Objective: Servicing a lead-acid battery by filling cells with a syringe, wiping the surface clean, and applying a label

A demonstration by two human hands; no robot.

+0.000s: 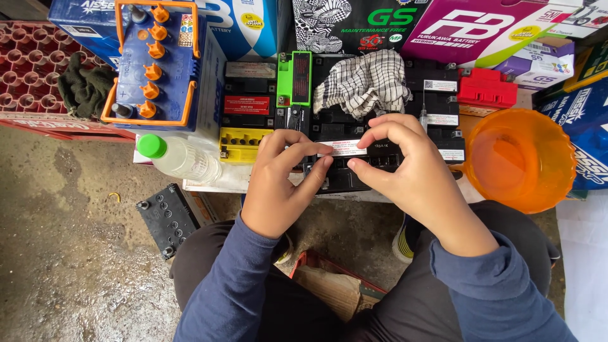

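A: Where's the battery (354, 166) rn?

B: On the worktop (218, 183) edge, right in front of you, between the yellow-top battery (244, 143) and the orange bowl (520, 158). Both hands are on the white strip (345, 148) across its top.

A: Grips?

B: Left hand (278, 183): thumb and forefinger pinched on the strip's left end. Right hand (411, 171): fingers curled over the right end, thumb under it, so it's pinching the strip too.

A: How do I do this bit well?

B: I'd say keep both pinches low and near the strip's ends, pull evenly, flat along the top, no jerking. Battery's close to the edge, so press down a little while you work.

A: What can't you make out?

B: Your fingers cover most of the battery's top, so caps or holes under the strip aren't visible. Checked cloth (362, 81) hides the batteries behind. Bottle (180, 158) contents: unclear.
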